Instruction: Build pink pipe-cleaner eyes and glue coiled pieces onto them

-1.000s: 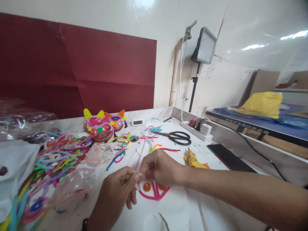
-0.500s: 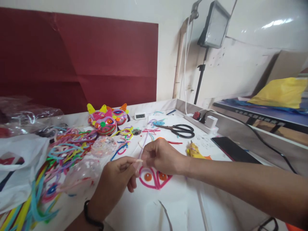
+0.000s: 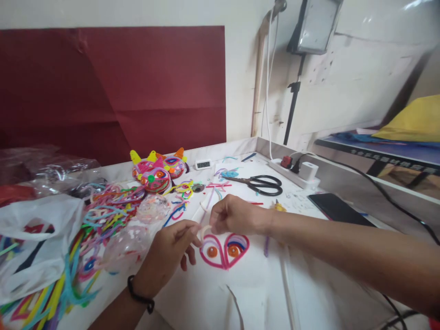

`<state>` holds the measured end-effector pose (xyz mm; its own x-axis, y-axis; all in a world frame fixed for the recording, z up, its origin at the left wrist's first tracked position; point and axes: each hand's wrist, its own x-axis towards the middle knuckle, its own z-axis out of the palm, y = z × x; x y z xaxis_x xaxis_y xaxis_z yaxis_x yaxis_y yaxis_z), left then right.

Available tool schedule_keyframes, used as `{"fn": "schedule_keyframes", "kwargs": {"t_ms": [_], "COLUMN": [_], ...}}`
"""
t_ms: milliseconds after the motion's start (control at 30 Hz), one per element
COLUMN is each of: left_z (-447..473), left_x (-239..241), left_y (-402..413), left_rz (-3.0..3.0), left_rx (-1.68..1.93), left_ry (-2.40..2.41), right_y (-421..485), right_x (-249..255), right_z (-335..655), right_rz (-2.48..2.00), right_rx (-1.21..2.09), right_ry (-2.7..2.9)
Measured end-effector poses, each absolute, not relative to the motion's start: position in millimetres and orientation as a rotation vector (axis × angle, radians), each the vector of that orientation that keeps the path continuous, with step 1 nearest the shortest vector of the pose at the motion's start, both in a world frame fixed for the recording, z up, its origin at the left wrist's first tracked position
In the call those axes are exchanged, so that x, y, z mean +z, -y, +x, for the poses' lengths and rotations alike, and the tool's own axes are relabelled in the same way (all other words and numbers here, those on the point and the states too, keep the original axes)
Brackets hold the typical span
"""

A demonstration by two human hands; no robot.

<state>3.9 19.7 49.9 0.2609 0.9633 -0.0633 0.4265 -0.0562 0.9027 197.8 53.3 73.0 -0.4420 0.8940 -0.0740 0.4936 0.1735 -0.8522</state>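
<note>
My left hand (image 3: pixel 172 252) and my right hand (image 3: pixel 237 216) pinch a short pale pipe cleaner (image 3: pixel 205 230) between them, bent in a small arc. Just below, on white paper, lies a pair of eyes (image 3: pixel 225 263) outlined in pink pipe cleaner, each with an orange centre; blue and lilac strands show inside. Past my right hand rest black-handled scissors (image 3: pixel 264 185). The yellow tip of a tool (image 3: pixel 279 207) pokes out from behind my right forearm, which hides the rest of it.
Colourful pipe cleaners (image 3: pixel 113 206) are heaped at the left beside a white plastic bag (image 3: pixel 44 247). Finished bright animal heads (image 3: pixel 154 176) stand at the back near a small digital clock (image 3: pixel 202 164). At right are a power strip (image 3: pixel 295 174) and a black phone (image 3: pixel 338 209).
My hands have drawn slightly apart, and the pale pipe cleaner now shows as an arc between them. More of the right-hand eye is uncovered. The camera view has shifted a little.
</note>
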Motion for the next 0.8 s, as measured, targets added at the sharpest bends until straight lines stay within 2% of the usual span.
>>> {"fn": "schedule_keyframes", "kwargs": {"t_ms": [167,467,800], "left_z": [-11,-11,-11], "left_x": [29,11,6], "left_y": [-16,-12,-14], "left_rz": [1.994,2.168,2.221], "left_rx": [0.742,0.605,0.516], "left_ry": [-1.513,-1.451,-1.477], "right_y": [-65,-77,-88], "right_x": [69,70,65], "right_z": [208,228,234], "right_rz": [-1.338,-1.303,-1.336], "right_rx": [1.335,1.516,1.502], "right_ry": [1.931,1.906,1.933]}}
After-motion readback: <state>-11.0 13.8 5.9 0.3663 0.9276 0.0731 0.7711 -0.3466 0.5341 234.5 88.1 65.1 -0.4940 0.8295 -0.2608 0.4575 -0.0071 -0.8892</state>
